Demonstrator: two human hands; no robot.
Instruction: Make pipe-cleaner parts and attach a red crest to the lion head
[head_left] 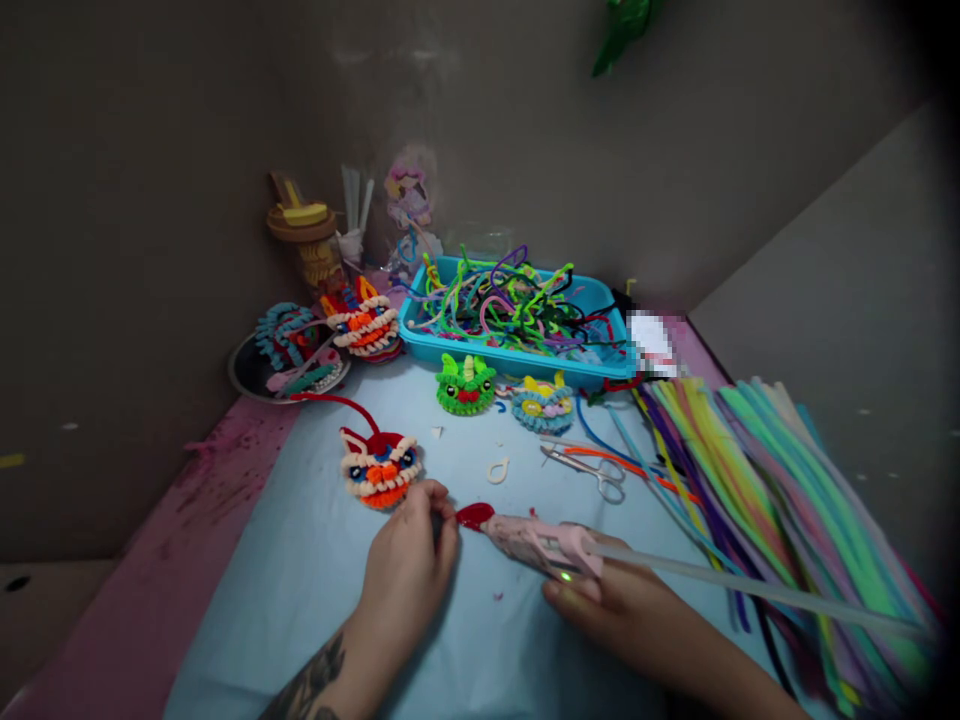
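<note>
My right hand [600, 600] is wrapped round a pink hot glue gun [544, 545], with a green light on its side and a long translucent glue stick [712, 575] trailing from its back. The nozzle end meets a small red fuzzy piece [476, 516], pinched at its other end by my left hand [412, 550]; its exact shape is partly hidden. Just beyond my left hand lies a red, cream and orange lion head [382, 468] of pipe cleaners, a red stem curving from its top. A cream loop [498, 470] lies on the blue sheet [300, 560].
Farther back are a green head [465, 385], a light-blue head [544, 408] and a blue tray [517, 358] of tangled pipe cleaners. Scissors [589, 470] and pipe-cleaner bundles [795, 500] lie right. A metal bowl [244, 375], an orange head [365, 325] and a cup [307, 235] stand left.
</note>
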